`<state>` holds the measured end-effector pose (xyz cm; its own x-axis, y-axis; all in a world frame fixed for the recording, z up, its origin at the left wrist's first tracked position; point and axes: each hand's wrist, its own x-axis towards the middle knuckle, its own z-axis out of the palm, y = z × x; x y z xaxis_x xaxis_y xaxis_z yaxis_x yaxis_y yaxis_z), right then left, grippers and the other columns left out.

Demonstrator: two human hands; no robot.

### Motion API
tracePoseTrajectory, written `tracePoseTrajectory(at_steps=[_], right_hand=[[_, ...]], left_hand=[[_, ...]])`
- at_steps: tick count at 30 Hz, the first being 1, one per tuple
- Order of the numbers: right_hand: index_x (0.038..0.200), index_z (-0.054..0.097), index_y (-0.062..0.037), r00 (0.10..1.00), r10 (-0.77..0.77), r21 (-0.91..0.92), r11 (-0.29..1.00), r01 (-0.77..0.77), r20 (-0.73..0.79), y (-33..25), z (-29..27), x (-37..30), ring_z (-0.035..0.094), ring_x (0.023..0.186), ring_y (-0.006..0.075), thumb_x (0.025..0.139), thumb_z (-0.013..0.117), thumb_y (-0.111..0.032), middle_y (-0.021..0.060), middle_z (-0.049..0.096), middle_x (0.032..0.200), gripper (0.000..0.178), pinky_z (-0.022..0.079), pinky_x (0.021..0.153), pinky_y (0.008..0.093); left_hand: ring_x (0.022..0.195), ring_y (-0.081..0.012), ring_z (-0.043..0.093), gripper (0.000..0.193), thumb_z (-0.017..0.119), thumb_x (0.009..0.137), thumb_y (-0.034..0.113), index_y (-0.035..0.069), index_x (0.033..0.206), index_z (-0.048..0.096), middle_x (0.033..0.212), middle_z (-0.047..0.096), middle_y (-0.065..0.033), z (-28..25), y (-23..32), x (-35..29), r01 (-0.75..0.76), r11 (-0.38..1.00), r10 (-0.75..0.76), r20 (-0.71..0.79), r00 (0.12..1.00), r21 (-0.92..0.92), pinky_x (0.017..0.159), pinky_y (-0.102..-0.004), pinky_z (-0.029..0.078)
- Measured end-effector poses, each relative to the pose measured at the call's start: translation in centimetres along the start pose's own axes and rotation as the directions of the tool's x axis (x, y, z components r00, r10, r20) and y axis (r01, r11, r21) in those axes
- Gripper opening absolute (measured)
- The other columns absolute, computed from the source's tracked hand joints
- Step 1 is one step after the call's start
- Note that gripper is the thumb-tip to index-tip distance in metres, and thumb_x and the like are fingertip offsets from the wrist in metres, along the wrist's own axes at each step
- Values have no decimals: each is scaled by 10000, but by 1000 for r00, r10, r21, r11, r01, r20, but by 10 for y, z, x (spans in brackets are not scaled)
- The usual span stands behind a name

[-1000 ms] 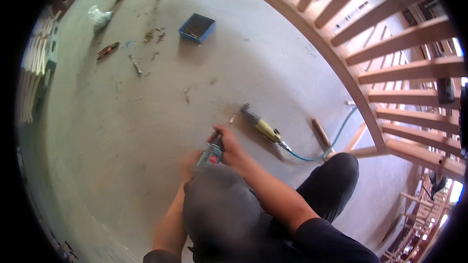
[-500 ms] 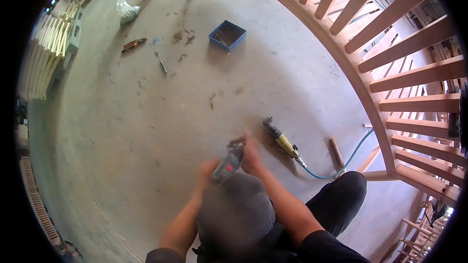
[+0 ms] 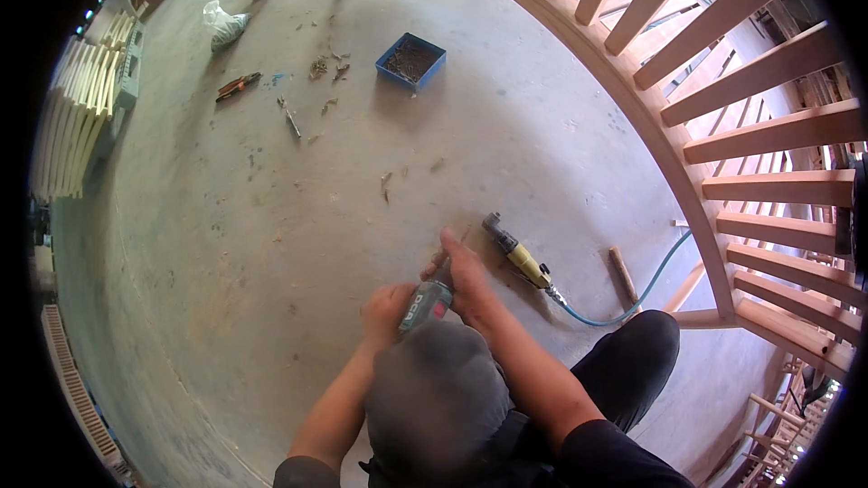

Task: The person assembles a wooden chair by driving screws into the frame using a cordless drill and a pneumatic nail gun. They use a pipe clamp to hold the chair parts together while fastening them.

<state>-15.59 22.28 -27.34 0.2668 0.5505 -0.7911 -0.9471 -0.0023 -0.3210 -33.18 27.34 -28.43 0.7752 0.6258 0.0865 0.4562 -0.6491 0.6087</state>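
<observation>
Low in the middle, both my hands are on a dark green-grey cordless drill [image 3: 423, 307] with a red patch on its side. My left hand [image 3: 385, 312] is closed round its near left side, by the handle. Around the front end is my right hand [image 3: 465, 278], its fingers curled over the chuck area and its thumb side pointing away from me. A thin bit seems to stick out beyond these fingers, but it is hard to make out. A dark rounded shape [image 3: 436, 389] covers the drill's near end. Just right of my hands lies a yellow-and-black air tool [image 3: 522, 262].
A teal hose [image 3: 665, 273] runs from the air tool toward a slatted wooden frame [image 3: 674, 140] on the right. Nearby lies a short wooden stick [image 3: 623, 273]. Farther off are a blue box [image 3: 441, 61] of small dark pieces, pliers [image 3: 238, 87] and a plastic bag [image 3: 224, 27].
My right hand has shifted round the drill's front end and is less blurred. The drill has turned, showing more of its side. The floor objects appear slightly farther left.
</observation>
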Motion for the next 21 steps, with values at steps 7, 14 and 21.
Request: tracePoseTrajectory(at_steps=[7, 14, 21], right_hand=[[869, 536, -74, 1000, 7, -23, 1000, -6, 19, 6, -5, 6, 620, 582, 226, 1002, 600, -306, 80, 578, 703, 274, 565, 563, 412], [843, 618, 2, 762, -648, -579, 623, 527, -4, 7, -66, 76, 657, 643, 240, 1053, 489, -347, 100, 670, 768, 428, 554, 640, 413], [893, 661, -44, 711, -659, -939, 23, 344, 245, -2, -62, 24, 671, 823, 404, 1035, 504, -371, 201, 694, 830, 390, 514, 732, 521]], left_hand=[[780, -331, 649, 204, 687, 815, 131, 131, 1015, 644, 842, 654, -95, 8, -18, -5, -79, 996, 78, 23, 997, 33, 650, -457, 499], [781, -270, 636, 473, 668, 861, 167, 153, 1332, 624, 866, 647, -61, -2, -20, -4, -199, 960, 184, 92, 979, 198, 707, -428, 491], [980, -255, 600, 613, 673, 870, 192, 60, 1446, 507, 951, 627, -75, 14, -67, -22, -148, 841, 86, 142, 986, 520, 919, -427, 436]])
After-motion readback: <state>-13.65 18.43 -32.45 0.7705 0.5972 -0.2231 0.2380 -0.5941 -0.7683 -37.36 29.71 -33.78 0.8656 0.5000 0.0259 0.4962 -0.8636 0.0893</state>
